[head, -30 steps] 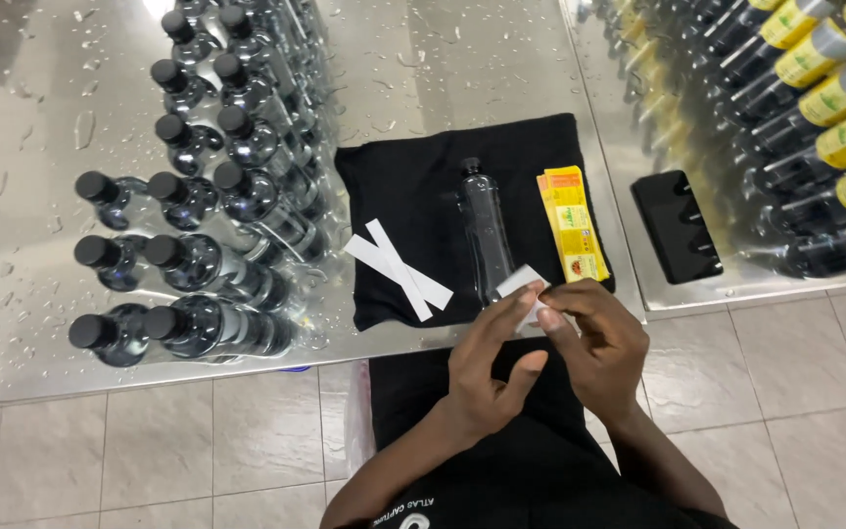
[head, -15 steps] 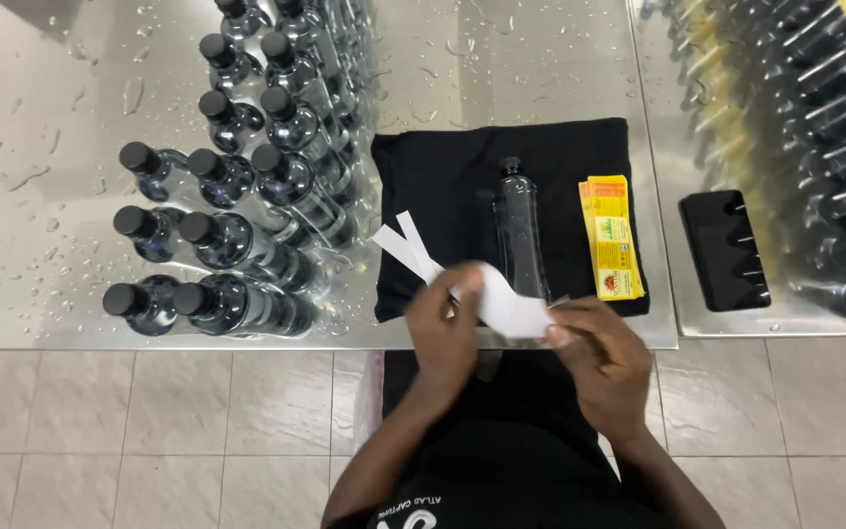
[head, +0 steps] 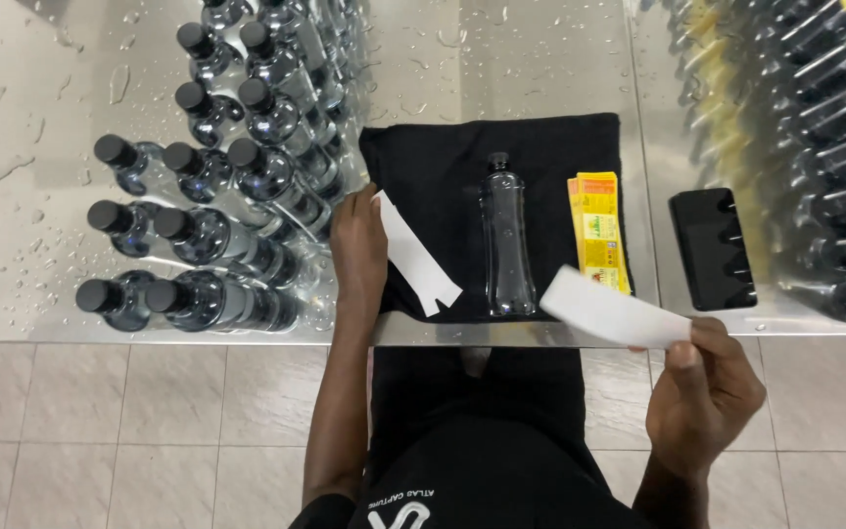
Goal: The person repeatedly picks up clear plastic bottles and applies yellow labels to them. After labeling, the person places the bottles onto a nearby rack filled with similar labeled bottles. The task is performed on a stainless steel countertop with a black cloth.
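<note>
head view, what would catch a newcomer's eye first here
The clear bottle lying alone on the black cloth at the middle of the wet steel table stands out, with yellow labels stacked beside it. The right hand holds a white strip off the table's near edge, while the left hand rests on another white strip on the cloth. Black-capped bottles crowd the left.

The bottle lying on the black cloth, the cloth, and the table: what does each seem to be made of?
Bottle: probably clear plastic, see-through and glossy, with a dark cap.
Black cloth: matte fabric, soft folded edges.
Table: likely polished steel, mirror-like and beaded with droplets.
</note>
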